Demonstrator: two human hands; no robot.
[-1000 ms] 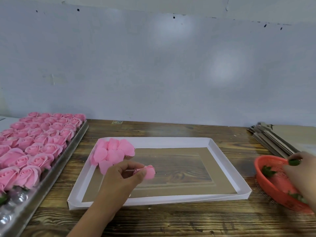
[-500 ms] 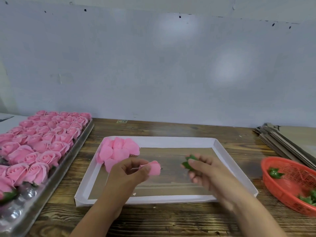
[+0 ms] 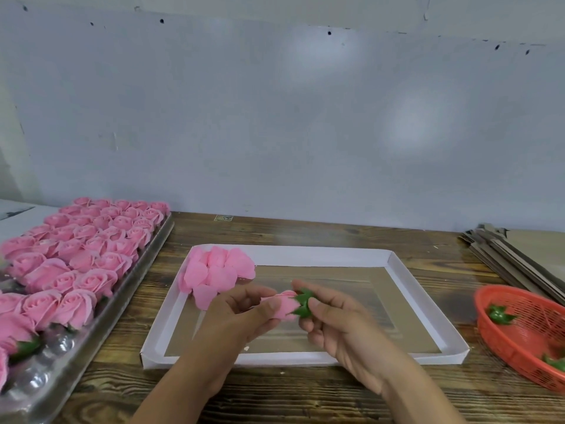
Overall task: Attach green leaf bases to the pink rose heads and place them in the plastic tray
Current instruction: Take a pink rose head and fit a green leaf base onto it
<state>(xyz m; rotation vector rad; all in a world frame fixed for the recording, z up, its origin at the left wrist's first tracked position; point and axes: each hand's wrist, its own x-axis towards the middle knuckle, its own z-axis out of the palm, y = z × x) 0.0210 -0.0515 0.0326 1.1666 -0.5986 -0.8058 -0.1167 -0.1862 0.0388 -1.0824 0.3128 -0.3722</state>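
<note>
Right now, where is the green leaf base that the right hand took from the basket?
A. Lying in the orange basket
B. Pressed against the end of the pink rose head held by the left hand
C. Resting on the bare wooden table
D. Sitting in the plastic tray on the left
B: the right hand holds the green leaf base against the end of the pink rose head, which the left hand grips above the white box lid.

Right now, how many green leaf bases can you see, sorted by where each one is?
Green leaf base pressed against the pink rose head between the left hand and right hand: 1
Green leaf bases in the red plastic basket: 2
Green leaf base under a rose in the clear plastic tray: 1
Total: 4
</note>
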